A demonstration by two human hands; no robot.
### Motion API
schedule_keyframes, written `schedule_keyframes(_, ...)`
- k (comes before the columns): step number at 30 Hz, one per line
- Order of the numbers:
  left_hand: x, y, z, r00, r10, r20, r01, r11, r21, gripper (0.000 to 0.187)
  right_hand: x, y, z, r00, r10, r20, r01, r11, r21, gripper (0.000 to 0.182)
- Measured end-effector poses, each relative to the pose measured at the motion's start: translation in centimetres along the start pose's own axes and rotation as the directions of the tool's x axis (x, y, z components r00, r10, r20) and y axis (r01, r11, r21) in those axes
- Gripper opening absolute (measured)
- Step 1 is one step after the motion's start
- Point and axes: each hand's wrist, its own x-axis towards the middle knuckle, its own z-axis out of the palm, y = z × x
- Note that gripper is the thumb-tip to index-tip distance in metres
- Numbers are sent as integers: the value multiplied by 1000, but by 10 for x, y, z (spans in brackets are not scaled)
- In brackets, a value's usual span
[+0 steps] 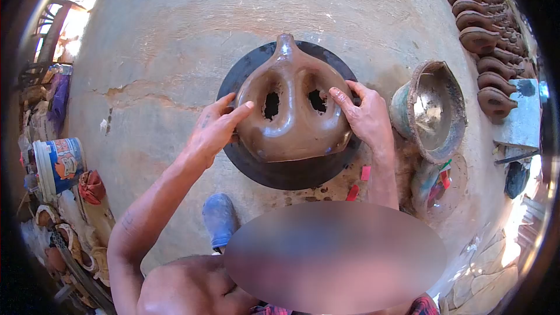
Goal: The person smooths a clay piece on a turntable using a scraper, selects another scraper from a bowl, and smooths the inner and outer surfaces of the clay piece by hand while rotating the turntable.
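Observation:
A brown wet clay form (pixel 287 134), glossy and rounded, rests on a round black disc (pixel 297 176) in the middle of the head view. A short neck sticks up at its far end, and two ragged holes pierce its top side by side. My left hand (pixel 219 128) grips its left edge, thumb on top near the left hole and fingers around the side. On the opposite edge my right hand (pixel 368 115) holds it too, its thumb beside the right hole. The undersides of both grips are hidden.
Right of the disc stands a clay-crusted basin (pixel 402 111) with water; nearer is a bowl (pixel 458 189) with coloured pieces. Pink and red scraps (pixel 366 173) lie close by. Similar clay forms (pixel 478 39) line the upper right. At left are a bucket (pixel 49 166) and clutter; a blue boot (pixel 220 219) is below.

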Motion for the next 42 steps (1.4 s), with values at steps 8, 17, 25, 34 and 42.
schedule_keyframes(8, 8, 5, 6, 992, 112, 61, -118, 989, 90, 80, -10, -3, 1, 998, 25, -59, -24, 1000, 17, 48)
schedule_keyframes(17, -5, 0, 0, 946, 320, 59, -319, 947, -17, 69, -46, -9, 1, 973, -17, -231, 50, 989, 138, 55)
schedule_keyframes(25, -42, 10, 5, 773, 606, -188, -628, 772, -99, 76, -70, -10, 12, 881, -158, -446, 321, 892, 319, 68)
schedule_keyframes(34, -2, -56, 4, 538, 809, -236, -834, 551, -15, 72, -92, 30, 51, 758, -352, -549, 561, 781, 274, 70)
schedule_keyframes(42, 10, -74, -4, 442, 882, -163, -895, 425, -133, 74, -107, 49, 67, 683, -436, -586, 655, 721, 227, 79)
